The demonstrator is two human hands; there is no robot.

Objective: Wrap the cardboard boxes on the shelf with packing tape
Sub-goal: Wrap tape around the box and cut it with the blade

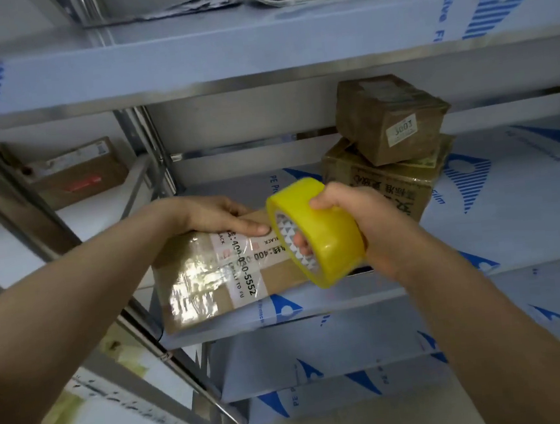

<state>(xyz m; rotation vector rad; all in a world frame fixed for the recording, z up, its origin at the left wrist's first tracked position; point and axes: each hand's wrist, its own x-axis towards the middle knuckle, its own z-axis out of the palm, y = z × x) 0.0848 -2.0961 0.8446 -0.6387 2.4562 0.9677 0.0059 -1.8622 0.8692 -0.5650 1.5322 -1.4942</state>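
Observation:
A flat brown cardboard box (206, 280) with a white printed label lies at the front edge of the middle shelf (519, 223). Shiny clear tape covers part of its top. My left hand (217, 217) rests on the box's far side, its fingers straight and pressing the top down. My right hand (351, 222) grips a yellow roll of packing tape (322, 238), fingers through the core, held against the box's right end. A strip of clear tape seems to run from the roll across the label.
Two taped cardboard boxes are stacked at the back of the same shelf: a small one (389, 116) on a larger one (392, 180). Another box (80, 173) sits on the neighbouring rack at left. The upper shelf (222, 53) overhangs close above. Steel uprights (149, 149) frame the bay.

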